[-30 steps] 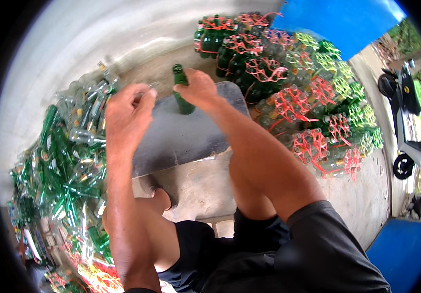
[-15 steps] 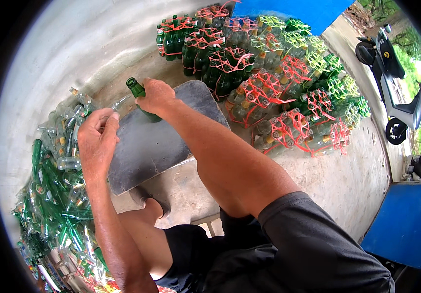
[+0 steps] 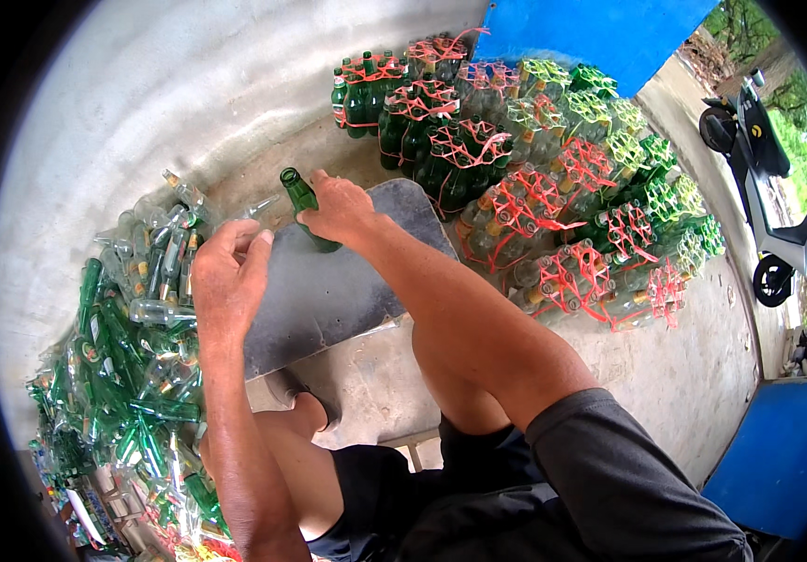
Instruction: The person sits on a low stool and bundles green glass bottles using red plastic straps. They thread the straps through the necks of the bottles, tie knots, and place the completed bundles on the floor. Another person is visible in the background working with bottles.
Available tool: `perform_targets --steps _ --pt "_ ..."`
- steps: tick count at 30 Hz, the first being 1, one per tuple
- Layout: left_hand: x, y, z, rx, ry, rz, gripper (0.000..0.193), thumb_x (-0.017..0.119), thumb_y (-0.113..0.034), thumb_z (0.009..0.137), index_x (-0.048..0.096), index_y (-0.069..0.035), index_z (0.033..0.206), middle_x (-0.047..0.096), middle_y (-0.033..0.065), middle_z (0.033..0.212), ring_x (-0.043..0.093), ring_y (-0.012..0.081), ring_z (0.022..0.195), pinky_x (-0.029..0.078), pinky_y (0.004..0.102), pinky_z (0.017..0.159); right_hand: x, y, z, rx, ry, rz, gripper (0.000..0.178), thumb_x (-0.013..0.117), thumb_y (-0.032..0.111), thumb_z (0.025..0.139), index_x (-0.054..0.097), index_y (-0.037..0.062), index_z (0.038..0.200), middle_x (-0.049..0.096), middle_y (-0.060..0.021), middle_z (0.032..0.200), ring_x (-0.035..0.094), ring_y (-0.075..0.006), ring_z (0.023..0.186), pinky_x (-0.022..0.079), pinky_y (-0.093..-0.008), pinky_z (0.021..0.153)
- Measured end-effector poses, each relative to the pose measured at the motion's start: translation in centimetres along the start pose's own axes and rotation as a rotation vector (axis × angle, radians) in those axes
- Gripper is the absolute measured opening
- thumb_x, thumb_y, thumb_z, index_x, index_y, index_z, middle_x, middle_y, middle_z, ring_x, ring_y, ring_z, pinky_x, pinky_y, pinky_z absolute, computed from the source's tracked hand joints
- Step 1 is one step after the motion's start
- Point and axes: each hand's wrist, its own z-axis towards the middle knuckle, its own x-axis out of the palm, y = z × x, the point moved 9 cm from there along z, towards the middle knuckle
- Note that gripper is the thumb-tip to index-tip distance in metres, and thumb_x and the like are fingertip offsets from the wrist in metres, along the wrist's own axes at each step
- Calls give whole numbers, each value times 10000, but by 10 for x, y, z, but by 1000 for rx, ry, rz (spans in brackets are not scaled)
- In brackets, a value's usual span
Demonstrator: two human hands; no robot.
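My right hand (image 3: 336, 208) is wrapped round a green glass bottle (image 3: 300, 195), which is upright and slightly tilted over a dark grey board (image 3: 328, 290). Its mouth is uncapped, and my fingers cover part of its body. To the left of it, my left hand (image 3: 228, 272) hangs over the board's left edge, its fingers bent in and the thumb close against them. Whatever lies between those fingertips, if anything, is hidden. Just beyond them lies a clear bottle neck (image 3: 261, 206).
Loose green bottles (image 3: 108, 347) and clear bottles (image 3: 136, 248) are heaped along the pale wall (image 3: 141, 103) at left. Bundles of bottles tied with red straps (image 3: 525, 201) stand at the far right. Beyond are blue panels (image 3: 581, 37) and a parked scooter (image 3: 787, 215).
The whole view has shifted, so the board and bundles appear farther right. My right hand still grips the green bottle. My left hand has moved slightly right, nearer the bottle.
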Motion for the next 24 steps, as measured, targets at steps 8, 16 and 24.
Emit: perform_targets --steps 8,16,24 --pt "-3 -4 -1 10 -15 6 268 730 -158 924 736 37 1109 778 179 918 710 200 761 565 347 741 5 -3 1 -75 -2 -42 559 788 343 868 540 25 1255 716 -254 1110 696 -433 1108 566 -516 942" --pt "2 -2 0 -12 6 -10 277 726 -152 928 731 52 1114 775 167 906 688 181 738 559 343 723 12 -2 3 -134 -9 -119 539 783 323 866 531 -12 1205 739 -247 1051 713 -433 1066 575 -508 925" --pt "5 -3 -1 10 33 6 280 723 -144 943 723 56 1139 765 154 900 668 160 719 548 321 673 10 -3 -1 -98 11 -141 534 780 330 873 531 -16 1196 742 -239 1060 718 -426 1070 582 -497 918"
